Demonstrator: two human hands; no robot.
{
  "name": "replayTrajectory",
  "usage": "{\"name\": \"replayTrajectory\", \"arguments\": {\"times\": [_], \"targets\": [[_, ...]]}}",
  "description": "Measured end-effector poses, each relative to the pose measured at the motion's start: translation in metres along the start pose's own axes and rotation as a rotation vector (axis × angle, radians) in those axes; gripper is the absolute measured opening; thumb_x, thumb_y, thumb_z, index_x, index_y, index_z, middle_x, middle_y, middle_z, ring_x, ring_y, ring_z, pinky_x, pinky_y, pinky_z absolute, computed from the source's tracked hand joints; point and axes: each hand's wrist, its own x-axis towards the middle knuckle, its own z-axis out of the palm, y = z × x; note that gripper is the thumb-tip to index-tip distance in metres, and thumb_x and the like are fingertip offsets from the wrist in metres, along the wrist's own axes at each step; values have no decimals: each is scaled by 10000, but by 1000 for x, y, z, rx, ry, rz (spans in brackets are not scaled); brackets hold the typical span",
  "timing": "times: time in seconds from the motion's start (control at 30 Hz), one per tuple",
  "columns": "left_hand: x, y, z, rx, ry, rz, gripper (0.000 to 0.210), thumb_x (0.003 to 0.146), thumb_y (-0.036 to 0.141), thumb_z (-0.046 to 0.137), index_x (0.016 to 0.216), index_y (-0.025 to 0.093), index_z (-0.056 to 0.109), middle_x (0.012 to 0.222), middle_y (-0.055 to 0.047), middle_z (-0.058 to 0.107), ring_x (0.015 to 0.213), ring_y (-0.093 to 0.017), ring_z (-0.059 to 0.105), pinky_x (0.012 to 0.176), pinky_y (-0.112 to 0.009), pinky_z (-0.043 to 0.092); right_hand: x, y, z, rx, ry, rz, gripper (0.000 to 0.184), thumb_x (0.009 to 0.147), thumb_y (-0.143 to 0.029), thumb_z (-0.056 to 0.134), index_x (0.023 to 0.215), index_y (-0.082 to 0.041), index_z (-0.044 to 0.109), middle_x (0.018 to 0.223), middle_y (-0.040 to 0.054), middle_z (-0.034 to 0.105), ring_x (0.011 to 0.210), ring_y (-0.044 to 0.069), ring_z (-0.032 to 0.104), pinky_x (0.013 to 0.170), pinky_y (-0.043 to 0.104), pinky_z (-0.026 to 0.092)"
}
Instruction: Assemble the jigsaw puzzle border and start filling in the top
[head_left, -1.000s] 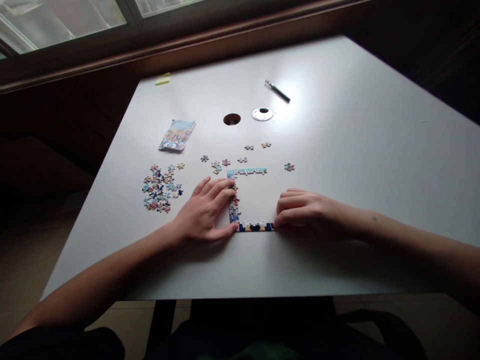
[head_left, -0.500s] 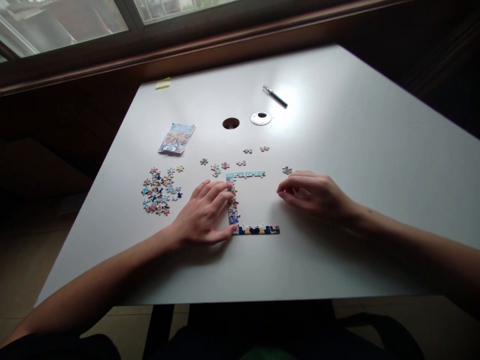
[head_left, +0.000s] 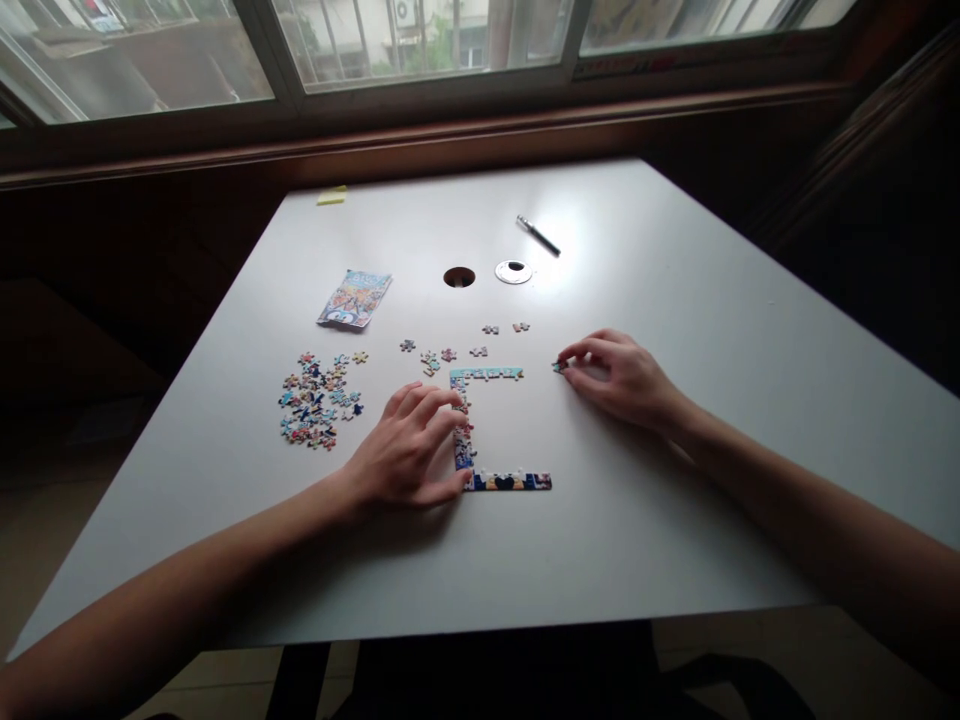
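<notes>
A joined jigsaw border [head_left: 512, 482] lies on the white table as three sides of a frame, with its right side open. My left hand [head_left: 415, 445] rests on the left side of it, fingers spread, fingertips and thumb touching the joined pieces. To the right of the top strip, my right hand [head_left: 619, 375] pinches a small jigsaw piece [head_left: 558, 367] between thumb and fingers, at or just above the table. Above the border lie several loose jigsaw pieces [head_left: 448, 355]. Part of the left strip is hidden under my left fingers.
A heap of loose jigsaw pieces [head_left: 315, 405] lies left of my left hand. Farther back are a printed packet [head_left: 355, 299], a round cable hole [head_left: 459, 277], its metal cover [head_left: 514, 272], a pen [head_left: 538, 236] and a yellow sticky note [head_left: 331, 196].
My right hand has moved to the loose piece at the right and closed its fingertips on it. My left hand stays on the border. The camera has tilted up, showing more window.
</notes>
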Motion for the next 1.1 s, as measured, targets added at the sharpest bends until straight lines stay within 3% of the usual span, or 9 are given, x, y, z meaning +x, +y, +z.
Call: {"name": "replayTrajectory", "arguments": {"times": [0.27, 0.47, 0.6, 0.83, 0.97, 1.1], "targets": [[-2, 0, 3, 15, 58, 47, 358, 856, 443, 597, 1135, 225, 550, 1264, -110, 561, 1203, -306, 471, 1097, -520, 328, 9, -6, 0, -46, -63, 77, 193, 788, -288, 618, 928, -200, 719, 932, 66, 606, 822, 198, 591, 782, 353, 496], [-3, 0, 6, -8, 67, 64, 353, 858, 417, 603, 1146, 219, 551, 1245, -109, 579, 1180, -300, 480, 1086, -512, 335, 42, -14, -19, -122, -371, 220, 210, 730, -308, 644, 905, -200, 684, 882, 52, 677, 770, 191, 613, 667, 311, 477], [-2, 0, 6, -13, 69, 63, 361, 859, 418, 605, 1160, 229, 545, 1243, -102, 582, 1173, -299, 487, 1080, -505, 342, 76, -17, -30, -163, -540, 220, 200, 679, -273, 663, 861, -191, 679, 874, 61, 706, 751, 196, 619, 615, 304, 453], [-2, 0, 7, -5, 86, 69, 325, 874, 370, 599, 1151, 209, 546, 1247, -106, 589, 1169, -290, 495, 1048, -472, 358, 110, -4, -29, -161, -501, 219, 237, 685, -280, 660, 902, -187, 672, 900, 62, 710, 749, 190, 628, 616, 298, 457], [-1, 1, 6, -8, 138, 38, 243, 895, 286, 587, 1124, 213, 551, 1176, -82, 635, 1122, -250, 533, 988, -415, 373, 108, 7, -28, -99, -490, 213, 249, 703, -298, 656, 932, -201, 664, 913, 52, 710, 750, 188, 633, 625, 296, 466], [10, -4, -12, 56, 130, -93, 115, 912, 189, 538, 1020, 201, 576, 1015, -48, 685, 1009, -217, 584, 908, -390, 365, 101, 8, -30, -64, -535, 175, 218, 704, -292, 651, 905, -213, 677, 910, 49, 713, 748, 188, 632, 615, 294, 463]]}}
